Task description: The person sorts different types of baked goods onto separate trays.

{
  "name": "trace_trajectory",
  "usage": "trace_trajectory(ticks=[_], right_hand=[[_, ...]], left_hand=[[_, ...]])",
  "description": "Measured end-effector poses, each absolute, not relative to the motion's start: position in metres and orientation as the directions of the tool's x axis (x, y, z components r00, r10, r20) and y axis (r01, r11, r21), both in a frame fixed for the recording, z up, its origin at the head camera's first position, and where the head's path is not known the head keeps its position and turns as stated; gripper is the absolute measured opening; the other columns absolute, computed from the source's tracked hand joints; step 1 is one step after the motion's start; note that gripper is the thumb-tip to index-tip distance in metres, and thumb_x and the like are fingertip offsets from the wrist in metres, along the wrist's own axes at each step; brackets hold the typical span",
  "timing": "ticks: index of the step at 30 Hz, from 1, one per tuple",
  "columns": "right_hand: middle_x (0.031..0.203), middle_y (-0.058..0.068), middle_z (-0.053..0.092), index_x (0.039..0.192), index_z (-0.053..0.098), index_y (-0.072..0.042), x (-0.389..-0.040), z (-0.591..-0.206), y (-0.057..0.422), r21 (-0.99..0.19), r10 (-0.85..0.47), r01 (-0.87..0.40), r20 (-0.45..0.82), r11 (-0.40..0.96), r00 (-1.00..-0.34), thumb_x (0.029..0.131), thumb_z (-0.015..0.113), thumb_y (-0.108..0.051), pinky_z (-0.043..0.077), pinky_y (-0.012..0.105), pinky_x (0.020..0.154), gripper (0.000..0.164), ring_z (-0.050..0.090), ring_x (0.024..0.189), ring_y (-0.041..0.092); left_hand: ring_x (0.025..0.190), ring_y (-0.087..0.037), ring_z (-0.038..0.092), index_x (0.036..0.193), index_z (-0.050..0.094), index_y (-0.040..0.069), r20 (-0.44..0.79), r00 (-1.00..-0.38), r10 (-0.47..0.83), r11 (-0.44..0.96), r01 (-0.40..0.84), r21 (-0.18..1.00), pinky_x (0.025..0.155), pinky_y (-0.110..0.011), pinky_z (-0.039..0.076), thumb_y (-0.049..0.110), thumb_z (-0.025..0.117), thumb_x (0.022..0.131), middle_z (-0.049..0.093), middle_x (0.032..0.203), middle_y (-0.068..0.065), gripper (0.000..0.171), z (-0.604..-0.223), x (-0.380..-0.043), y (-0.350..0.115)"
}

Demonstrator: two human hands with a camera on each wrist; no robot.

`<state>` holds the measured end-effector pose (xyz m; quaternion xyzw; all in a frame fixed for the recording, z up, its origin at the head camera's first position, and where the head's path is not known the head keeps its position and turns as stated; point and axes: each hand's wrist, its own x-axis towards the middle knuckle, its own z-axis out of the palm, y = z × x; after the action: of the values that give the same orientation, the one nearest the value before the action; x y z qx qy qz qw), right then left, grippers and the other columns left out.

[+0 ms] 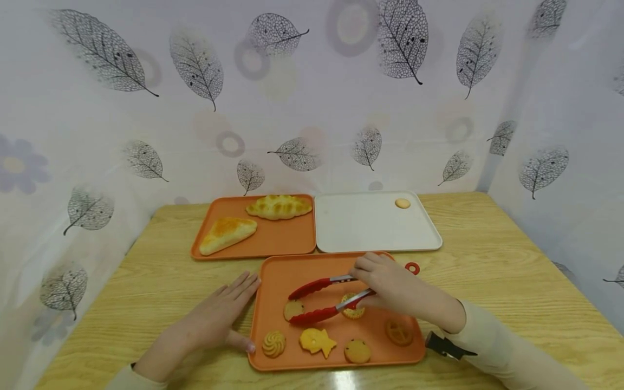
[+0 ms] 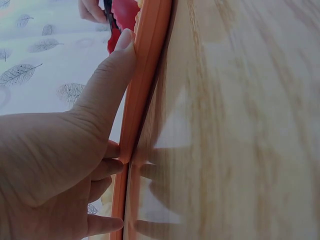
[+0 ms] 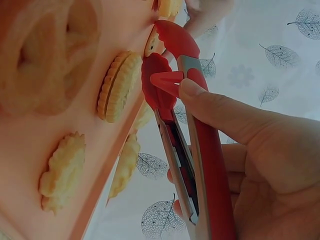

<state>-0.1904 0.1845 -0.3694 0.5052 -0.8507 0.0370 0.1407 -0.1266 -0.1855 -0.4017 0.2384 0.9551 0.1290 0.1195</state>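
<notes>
Over the front orange tray, the right hand held red tongs, its fingers curled round the handles; the hand covered most of their grip, with only a red ring showing behind it. The tongs' jaws stood apart on either side of a round cookie lying on the tray, the nearer tip overlapping the cookie's edge; whether either tip touched it was impossible to tell. One metal arm hid part of a fluted cookie. Straight and spread, the left hand's fingers held nothing, resting at the tray's left rim, its thumb near the front corner. From the left wrist, the tongs were cut off by the top edge. Nearer the front lay a swirl cookie, a fish-shaped cookie, a speckled cookie and a pretzel-like cookie, this last dim against the orange; a blurred piece loomed in the right wrist view, cropped by the frame. Beyond, a white tray bore a small oval cookie, its surface too small to read.
</notes>
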Motion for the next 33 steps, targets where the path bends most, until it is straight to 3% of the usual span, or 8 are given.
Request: trace_trajectory(ticks=[6, 15, 25, 33], right_hand=[[0.099, -0.002, 0.061, 0.109, 0.07, -0.007, -0.19, -0.367, 0.185, 0.063, -0.836, -0.858, 0.273, 0.509, -0.476, 0.073, 0.083, -0.039, 0.048, 0.031, 0.077, 0.05, 0.051, 0.089, 0.014], [0.096, -0.001, 0.061, 0.108, 0.069, -0.005, -0.196, -0.363, 0.192, 0.049, -0.808, -0.835, 0.29, 0.548, -0.513, 0.073, 0.082, -0.041, 0.044, 0.026, 0.068, 0.052, 0.051, 0.086, 0.014], [0.092, 0.003, 0.06, 0.104, 0.07, -0.001, -0.205, -0.349, 0.206, 0.077, -0.757, -0.794, 0.368, 0.603, -0.54, 0.069, 0.086, -0.036, 0.046, 0.031, 0.069, 0.052, 0.053, 0.085, 0.018], [0.096, 0.008, 0.063, 0.107, 0.069, 0.0, -0.216, -0.33, 0.23, -0.007, -0.661, -0.725, 0.404, 0.689, -0.632, 0.071, 0.085, -0.029, 0.048, 0.04, 0.075, 0.049, 0.055, 0.09, 0.025]], left_hand=[[0.151, -0.038, 0.013, 0.155, 0.019, 0.003, -0.154, -0.854, 0.497, 0.848, 0.439, 0.298, 0.113, -0.064, 0.027, 0.08, 0.059, 0.065, 0.016, 0.163, -0.018, 0.125, -0.403, -0.128, -0.188], [0.151, -0.038, 0.012, 0.156, 0.018, 0.003, -0.162, -0.849, 0.502, 0.844, 0.441, 0.304, 0.113, -0.065, 0.026, 0.08, 0.06, 0.066, 0.016, 0.163, -0.018, 0.125, -0.4, -0.128, -0.189], [0.151, -0.038, 0.012, 0.155, 0.018, 0.003, -0.163, -0.845, 0.51, 0.84, 0.449, 0.304, 0.113, -0.065, 0.026, 0.079, 0.059, 0.066, 0.016, 0.163, -0.018, 0.125, -0.4, -0.127, -0.191], [0.15, -0.039, 0.014, 0.155, 0.018, 0.002, -0.149, -0.842, 0.518, 0.836, 0.462, 0.298, 0.112, -0.065, 0.028, 0.079, 0.06, 0.066, 0.017, 0.162, -0.02, 0.125, -0.4, -0.126, -0.193]])
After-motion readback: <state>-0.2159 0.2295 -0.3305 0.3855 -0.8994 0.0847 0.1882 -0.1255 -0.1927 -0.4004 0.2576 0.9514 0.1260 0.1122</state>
